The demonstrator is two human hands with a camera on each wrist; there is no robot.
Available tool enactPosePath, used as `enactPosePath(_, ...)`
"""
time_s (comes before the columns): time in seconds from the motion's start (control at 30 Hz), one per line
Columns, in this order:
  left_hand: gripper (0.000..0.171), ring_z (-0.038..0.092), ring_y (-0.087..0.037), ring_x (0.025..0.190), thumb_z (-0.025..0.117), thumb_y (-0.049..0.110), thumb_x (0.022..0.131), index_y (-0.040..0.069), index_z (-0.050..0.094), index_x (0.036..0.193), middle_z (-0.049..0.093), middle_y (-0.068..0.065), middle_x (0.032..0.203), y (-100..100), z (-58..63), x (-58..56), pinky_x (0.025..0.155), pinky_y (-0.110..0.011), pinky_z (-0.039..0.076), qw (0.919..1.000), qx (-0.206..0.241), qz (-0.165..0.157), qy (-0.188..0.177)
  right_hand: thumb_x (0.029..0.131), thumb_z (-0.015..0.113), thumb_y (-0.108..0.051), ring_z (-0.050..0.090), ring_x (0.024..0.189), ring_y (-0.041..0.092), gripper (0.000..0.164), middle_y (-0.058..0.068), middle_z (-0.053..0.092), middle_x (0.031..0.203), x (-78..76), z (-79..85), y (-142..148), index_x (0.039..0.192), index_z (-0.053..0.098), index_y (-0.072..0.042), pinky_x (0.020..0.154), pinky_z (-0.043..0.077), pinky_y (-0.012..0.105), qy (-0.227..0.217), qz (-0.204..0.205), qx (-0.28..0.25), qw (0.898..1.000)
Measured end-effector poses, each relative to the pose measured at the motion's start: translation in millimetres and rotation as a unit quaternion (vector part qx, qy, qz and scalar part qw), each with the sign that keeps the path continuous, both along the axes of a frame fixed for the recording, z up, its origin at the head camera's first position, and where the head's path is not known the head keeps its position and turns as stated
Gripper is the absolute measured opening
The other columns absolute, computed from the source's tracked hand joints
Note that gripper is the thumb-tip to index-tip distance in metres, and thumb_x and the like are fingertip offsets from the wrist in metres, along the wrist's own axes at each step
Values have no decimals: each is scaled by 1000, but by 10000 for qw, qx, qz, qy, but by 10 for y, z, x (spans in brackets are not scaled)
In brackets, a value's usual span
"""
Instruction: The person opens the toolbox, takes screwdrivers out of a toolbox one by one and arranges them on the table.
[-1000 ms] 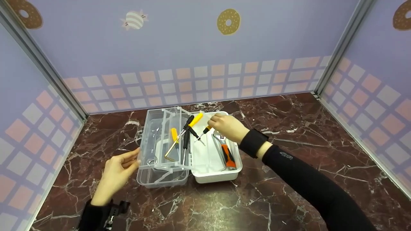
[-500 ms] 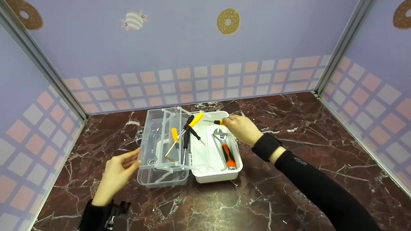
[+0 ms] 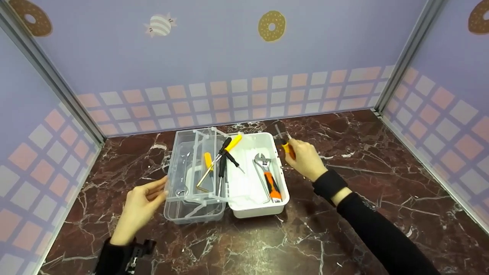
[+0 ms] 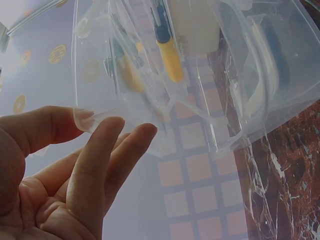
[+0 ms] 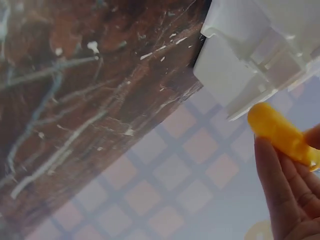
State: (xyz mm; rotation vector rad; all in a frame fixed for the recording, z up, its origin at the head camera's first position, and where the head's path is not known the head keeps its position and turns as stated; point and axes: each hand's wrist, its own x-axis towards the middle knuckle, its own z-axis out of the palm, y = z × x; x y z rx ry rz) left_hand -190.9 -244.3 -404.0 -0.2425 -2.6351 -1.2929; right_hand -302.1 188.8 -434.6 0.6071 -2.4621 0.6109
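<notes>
A toolbox lies open, its clear lid (image 3: 177, 164) and raised clear tray on the left, its white base (image 3: 244, 212) on the right. My left hand (image 3: 141, 204) pinches the lid's left edge between thumb and fingers, close up in the left wrist view at the clear plastic lid (image 4: 95, 122). Just outside the base's right rim, my right hand (image 3: 305, 158) grips a yellow-handled screwdriver (image 3: 286, 147), shaft pointing away. The right wrist view shows its yellow handle (image 5: 280, 132) between thumb and fingers. An orange-and-black adjustable wrench (image 3: 271, 183) lies in the base beside a hex key (image 3: 261, 179).
Black- and yellow-handled screwdrivers (image 3: 223, 164) lie across the clear tray by the hinge. A brass-coloured hex key (image 3: 204, 179) and a ring spanner (image 3: 181, 191) show there too. Patterned walls (image 3: 214, 57) enclose the marbled tabletop (image 3: 267, 248) at back and sides.
My right hand has carried the screwdriver from over the white base to the right, past its rim, and the shaft has swung to point away. The left hand stays on the lid.
</notes>
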Motion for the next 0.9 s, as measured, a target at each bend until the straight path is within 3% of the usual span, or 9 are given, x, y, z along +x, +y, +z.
enactPosePath(0.2,39,68,-38,107,66,-1,91,-6,61,129,63,-22,128,0,14,11,81,-4,51,10000,-16,-27,25,76,73,-6,63,61,32,13,16,67,68,-7,-16,98,81,63,2,56,55,43,-577,-596,-473,9954)
enactPosePath(0.33,39,69,-37,107,66,0,91,-5,61,130,63,-21,129,-3,13,14,80,-2,50,10000,-57,-27,-32,77,74,-8,64,60,31,15,19,69,70,-9,-41,154,77,66,5,57,55,41,-1078,-861,-491,9892)
enactPosePath(0.5,40,69,-37,107,66,0,91,-6,60,130,63,-21,129,0,1,2,80,-2,50,10000,-42,-38,-50,75,74,-10,61,57,27,16,14,68,63,-6,-81,207,68,68,3,54,50,34,-1633,-1017,-386,9806)
enactPosePath(0.8,39,69,-37,107,66,0,91,-5,60,129,63,-21,129,8,9,0,79,0,49,10000,-30,-29,-50,72,75,-11,47,48,17,23,1,56,51,6,-183,265,55,62,-2,49,37,27,-1899,-1025,-95,9764)
enactPosePath(0.9,39,68,-37,107,67,-1,90,-6,60,129,63,-21,129,7,11,6,79,-1,49,10000,-27,-22,-39,70,75,-12,48,47,18,25,-1,53,48,6,-230,268,53,59,-4,49,38,29,-1991,-1082,117,9739)
